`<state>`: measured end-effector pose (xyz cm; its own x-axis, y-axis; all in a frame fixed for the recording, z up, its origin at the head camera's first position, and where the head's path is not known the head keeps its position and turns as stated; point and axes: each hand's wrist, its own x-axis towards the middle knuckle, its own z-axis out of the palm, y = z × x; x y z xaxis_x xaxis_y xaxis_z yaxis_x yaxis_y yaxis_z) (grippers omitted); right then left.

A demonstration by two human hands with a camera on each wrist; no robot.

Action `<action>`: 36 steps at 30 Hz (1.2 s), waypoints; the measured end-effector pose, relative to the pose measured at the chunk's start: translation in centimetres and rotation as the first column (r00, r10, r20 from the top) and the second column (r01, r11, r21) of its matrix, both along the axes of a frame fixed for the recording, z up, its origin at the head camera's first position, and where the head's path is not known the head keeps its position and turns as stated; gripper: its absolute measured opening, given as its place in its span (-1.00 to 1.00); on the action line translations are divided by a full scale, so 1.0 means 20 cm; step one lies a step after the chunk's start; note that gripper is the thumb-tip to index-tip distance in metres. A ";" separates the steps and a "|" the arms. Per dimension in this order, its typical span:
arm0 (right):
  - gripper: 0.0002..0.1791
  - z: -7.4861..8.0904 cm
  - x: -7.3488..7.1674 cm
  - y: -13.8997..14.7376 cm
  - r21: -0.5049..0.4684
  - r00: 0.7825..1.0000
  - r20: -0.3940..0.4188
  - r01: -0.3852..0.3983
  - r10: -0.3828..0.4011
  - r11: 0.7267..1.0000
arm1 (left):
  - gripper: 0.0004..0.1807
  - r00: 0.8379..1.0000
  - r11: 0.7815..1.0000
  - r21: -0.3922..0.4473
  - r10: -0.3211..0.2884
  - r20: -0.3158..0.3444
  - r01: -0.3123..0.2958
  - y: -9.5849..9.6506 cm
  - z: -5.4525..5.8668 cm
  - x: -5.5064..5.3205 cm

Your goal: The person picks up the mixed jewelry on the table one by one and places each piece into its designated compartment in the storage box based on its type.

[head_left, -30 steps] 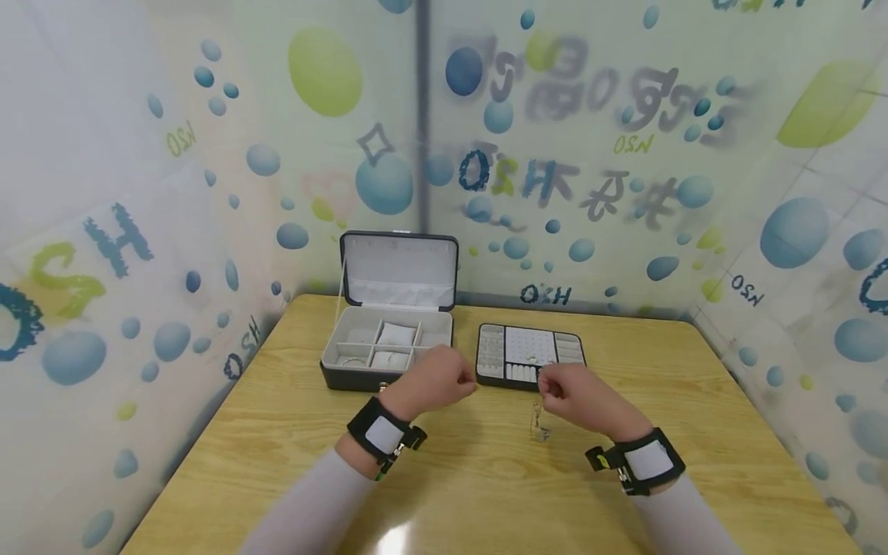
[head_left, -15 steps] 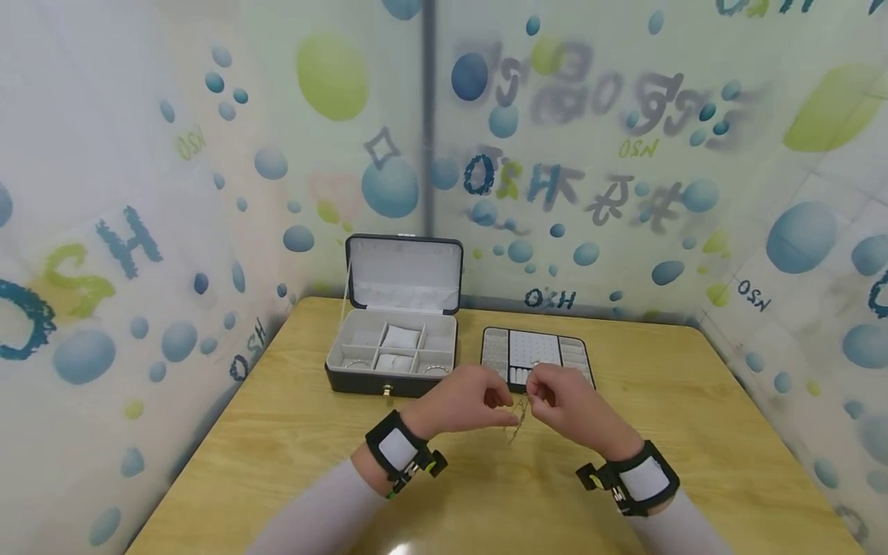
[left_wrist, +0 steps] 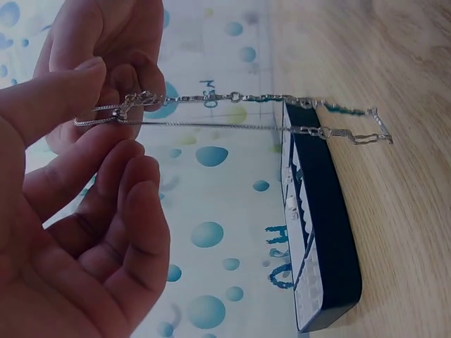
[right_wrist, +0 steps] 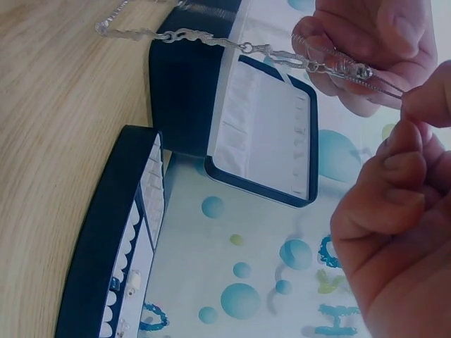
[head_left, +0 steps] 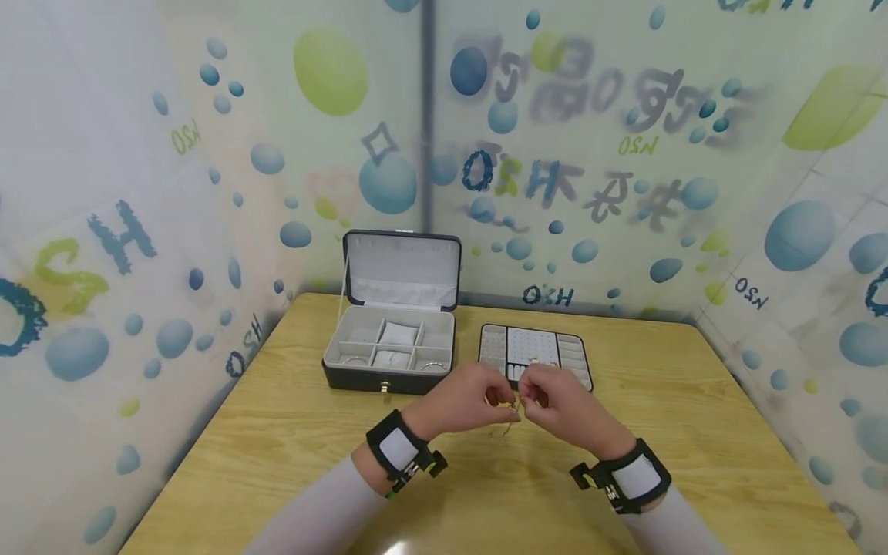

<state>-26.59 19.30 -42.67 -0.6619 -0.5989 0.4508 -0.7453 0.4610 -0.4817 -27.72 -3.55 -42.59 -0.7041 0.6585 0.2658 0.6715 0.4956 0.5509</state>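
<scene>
A thin silvery chain bracelet (left_wrist: pixel 236 96) with a small sliding bead stretches sideways between the hands, its links hanging toward the table. My right hand (head_left: pixel 565 405) pinches the bracelet's end between thumb and forefinger, seen in the right wrist view. My left hand (head_left: pixel 461 397) is close by; its thumb and bent fingers stand apart around the bead, and the left wrist view shows a gap between the fingertips. Behind the hands lies a flat jewellery tray (head_left: pixel 530 343) with a pegboard-like middle panel and side slots. Left of it stands an open jewellery box (head_left: pixel 361 378).
The box's lid (head_left: pixel 402 270) leans back upright; cushions and bangles lie in its compartments. Small jewellery pieces sit on the tray. The wooden table (head_left: pixel 277 447) meets walls printed with bubbles (head_left: pixel 388 185) at the back and sides.
My left hand has come right from near the box to the bracelet. My right hand has shifted slightly left with the bracelet, and the two hands are now almost touching.
</scene>
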 end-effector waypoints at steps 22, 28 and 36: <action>-0.70 -0.06 0.00 -0.06 -0.045 0.996 0.002 0.084 -0.084 0.995 | -0.83 0.996 0.992 0.102 0.080 -0.033 -0.076 -0.03 0.02 -0.01; -0.74 -0.13 0.00 -0.14 -0.117 0.988 0.020 0.154 -0.153 0.981 | -0.80 0.993 0.993 0.073 0.094 -0.071 -0.089 -0.06 0.03 -0.01; -0.79 -0.30 -0.05 -0.26 -0.180 0.900 0.209 0.421 -0.384 0.889 | -0.80 0.958 0.973 0.098 0.224 -0.179 -0.209 -0.08 0.07 -0.02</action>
